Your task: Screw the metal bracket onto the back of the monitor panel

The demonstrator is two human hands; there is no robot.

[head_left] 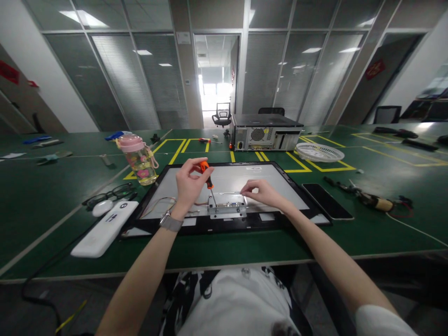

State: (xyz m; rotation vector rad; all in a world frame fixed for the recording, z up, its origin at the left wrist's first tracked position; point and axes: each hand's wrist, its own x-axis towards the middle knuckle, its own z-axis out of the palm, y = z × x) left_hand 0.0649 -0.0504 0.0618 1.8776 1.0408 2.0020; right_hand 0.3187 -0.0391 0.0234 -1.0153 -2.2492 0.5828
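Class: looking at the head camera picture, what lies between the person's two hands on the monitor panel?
The head view shows the screwdriver shaft and the metal bracket between left hand and right hand.

The tabletop (42, 196) is dark green, marked with yellow lines, and the screwdriver (207, 176) has an orange and black handle. The monitor (227, 193) shows a pale grey back inside a black frame, beside a black phone (327, 200) and a white power bank (105, 228). The bottle (138, 158) is clear with a pink lid and flower prints, the basket (319, 152) white, the watch strap (171, 222) grey.
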